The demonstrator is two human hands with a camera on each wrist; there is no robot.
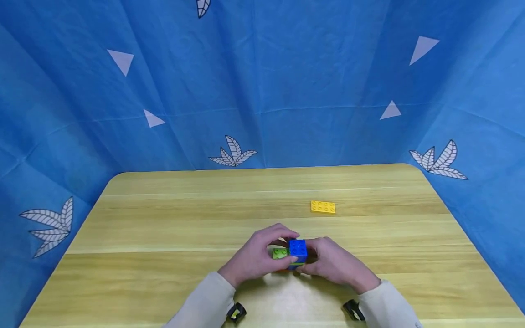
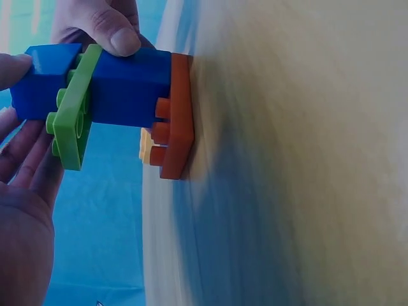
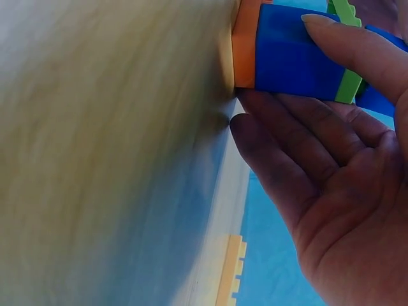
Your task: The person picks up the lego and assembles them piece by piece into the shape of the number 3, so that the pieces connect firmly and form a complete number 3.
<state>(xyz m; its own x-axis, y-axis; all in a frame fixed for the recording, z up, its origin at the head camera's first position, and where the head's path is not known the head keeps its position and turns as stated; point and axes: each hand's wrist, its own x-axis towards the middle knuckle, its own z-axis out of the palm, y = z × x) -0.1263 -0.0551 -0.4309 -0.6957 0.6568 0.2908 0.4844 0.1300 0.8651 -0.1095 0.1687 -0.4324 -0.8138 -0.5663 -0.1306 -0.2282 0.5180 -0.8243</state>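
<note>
**Blue, green and orange stack [image 2: 131, 89] gripped from both sides**

Blue was seen twice in the stack, which was held upright at the bench [image 1: 164, 218], near its front edge. An orange plate [image 2: 177, 134] was placed lowest, topped by the lower blue block [image 3: 296, 51], then by a green plate [image 2: 76, 108] and the upper blue block [image 1: 297, 248]. The studded ends of both plates were left jutting out on the left. Between the green plate and the upper blue block, studs could be seen at the joint.

The upper blue block was grasped between the thumb and fingers of the left hand [image 1: 258, 253]. The lower blue block was pinched by the right hand [image 1: 336, 262], its thumb laid on the near face and its fingers set behind.

A flat yellow brick [image 1: 323, 207] was seen farther back, well apart from the hands. The bench was backed by a blue cloth [image 1: 262, 68] printed with pale triangles and leaves.
</note>
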